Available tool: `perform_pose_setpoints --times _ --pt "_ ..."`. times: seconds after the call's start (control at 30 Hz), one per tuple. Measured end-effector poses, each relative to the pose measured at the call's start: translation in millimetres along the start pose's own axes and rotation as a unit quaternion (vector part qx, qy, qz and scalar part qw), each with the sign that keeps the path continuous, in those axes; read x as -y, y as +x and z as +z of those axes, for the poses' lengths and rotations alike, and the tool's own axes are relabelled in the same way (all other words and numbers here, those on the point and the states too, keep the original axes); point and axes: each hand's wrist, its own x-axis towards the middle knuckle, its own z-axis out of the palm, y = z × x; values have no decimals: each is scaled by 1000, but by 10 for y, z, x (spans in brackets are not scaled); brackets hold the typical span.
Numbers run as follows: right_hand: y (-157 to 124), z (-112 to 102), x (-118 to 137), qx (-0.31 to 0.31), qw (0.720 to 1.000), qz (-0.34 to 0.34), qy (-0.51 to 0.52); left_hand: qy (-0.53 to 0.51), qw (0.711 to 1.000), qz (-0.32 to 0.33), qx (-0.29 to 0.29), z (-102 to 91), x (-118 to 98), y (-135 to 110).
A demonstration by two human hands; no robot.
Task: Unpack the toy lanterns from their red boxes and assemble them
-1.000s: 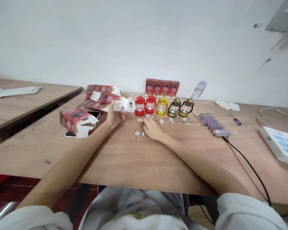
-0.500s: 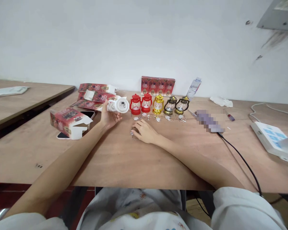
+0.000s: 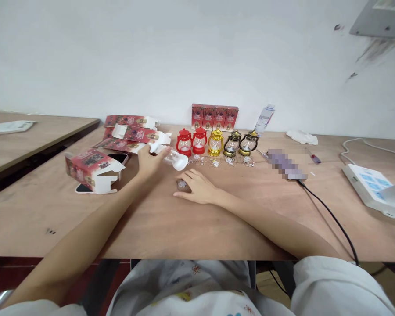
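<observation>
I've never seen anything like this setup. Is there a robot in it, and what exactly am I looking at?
No robot here: these are a person's two bare hands. The view comes from a camera worn on the head, looking forward and down, so the forearms reach in from the bottom.

The left hand holds a white lantern, tilted. The right hand is open, its fingers curved around small pale pieces on the wooden table; I can't tell whether it grips any.

Beyond the hands stand two red lanterns, a gold lantern and two dark lanterns. Four red boxes stand behind them, and opened boxes lie to the left. Farther right are a clear bottle and a power strip.
</observation>
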Motion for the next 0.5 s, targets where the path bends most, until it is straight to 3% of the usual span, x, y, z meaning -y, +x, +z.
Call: perform_pose_setpoints --times 0.07,0.13,0.33,0.5 --pt "-41 -24 -13 9 1000 2 19 116 990 76 -28 16 -77 -78" --pt "-70 -38 -35 16 999 -3 37 204 973 109 -20 33 -130 -120" --pt "-66 -36 -89 18 995 4 102 350 930 107 -19 35 -145 -104" --pt "-54 -25 -94 3 994 18 109 397 909 127 -21 51 -191 -119"
